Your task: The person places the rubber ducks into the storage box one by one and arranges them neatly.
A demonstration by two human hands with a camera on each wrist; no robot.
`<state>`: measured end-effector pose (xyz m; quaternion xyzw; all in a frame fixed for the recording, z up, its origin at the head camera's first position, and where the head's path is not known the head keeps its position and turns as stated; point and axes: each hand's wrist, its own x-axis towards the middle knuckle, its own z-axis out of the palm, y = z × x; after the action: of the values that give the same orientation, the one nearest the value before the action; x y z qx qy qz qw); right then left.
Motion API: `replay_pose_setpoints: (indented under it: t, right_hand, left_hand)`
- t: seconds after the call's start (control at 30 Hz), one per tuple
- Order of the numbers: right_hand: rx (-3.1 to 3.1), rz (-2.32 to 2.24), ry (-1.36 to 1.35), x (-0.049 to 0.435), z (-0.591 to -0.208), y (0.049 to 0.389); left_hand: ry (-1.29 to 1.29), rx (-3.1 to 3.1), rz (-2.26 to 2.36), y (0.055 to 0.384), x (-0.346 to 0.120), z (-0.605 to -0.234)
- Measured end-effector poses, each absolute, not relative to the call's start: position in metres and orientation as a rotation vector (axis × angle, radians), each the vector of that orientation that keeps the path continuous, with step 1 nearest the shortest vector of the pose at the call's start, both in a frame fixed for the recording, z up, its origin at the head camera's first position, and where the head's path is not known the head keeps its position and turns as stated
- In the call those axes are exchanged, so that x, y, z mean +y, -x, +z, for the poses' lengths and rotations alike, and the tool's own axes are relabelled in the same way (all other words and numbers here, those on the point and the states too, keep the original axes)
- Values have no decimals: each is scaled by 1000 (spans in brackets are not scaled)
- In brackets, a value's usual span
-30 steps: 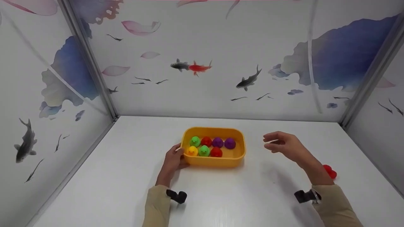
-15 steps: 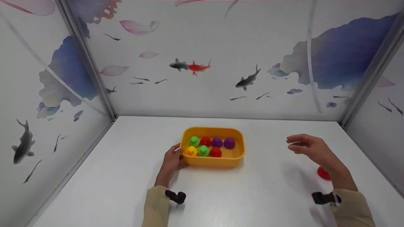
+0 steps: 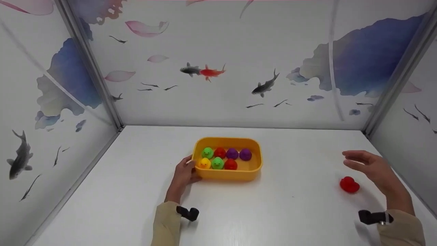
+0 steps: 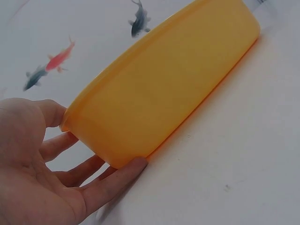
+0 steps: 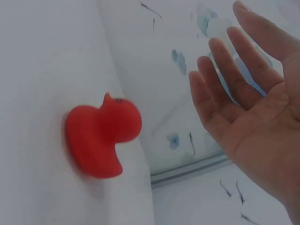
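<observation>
A yellow plastic basket [image 3: 243,175] stands on the white table with several small rubber ducks in it. Two are green, two purple, two red, and a yellow duck [image 3: 205,163] sits at the near left corner. My left hand [image 3: 183,173] holds the basket's left end, the thumb at the rim and the fingers around the outer wall, as the left wrist view shows. A lone red rubber duck [image 3: 349,185] rests on the table at the right. My right hand [image 3: 375,168] hovers beside and above it, fingers loosely extended, apart from the duck and holding nothing [image 5: 262,112].
The white table [image 3: 239,212] is enclosed by white panels painted with fish and petals. The back panel [image 3: 218,109] meets the table's far edge. A side panel [image 3: 418,153] rises close to the right hand.
My right hand has moved right, away from the basket and past the red duck, which is now in full view. The left hand stays on the basket. The head view has shifted slightly.
</observation>
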<state>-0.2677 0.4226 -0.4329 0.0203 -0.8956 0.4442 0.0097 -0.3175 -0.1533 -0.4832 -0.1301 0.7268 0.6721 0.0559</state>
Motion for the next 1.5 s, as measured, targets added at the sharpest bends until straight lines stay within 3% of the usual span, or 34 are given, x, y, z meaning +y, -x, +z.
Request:
replay_pose_setpoints:
  t: [0.67,1.5]
  right_hand:
    - [-3061,1508,79,455,-481,267]
    - [-3102,1404,170,449,-478,271]
  left_hand:
    - [383,2203,2048,319,-154,-485]
    - [402,2196,2044,321,-154,-485]
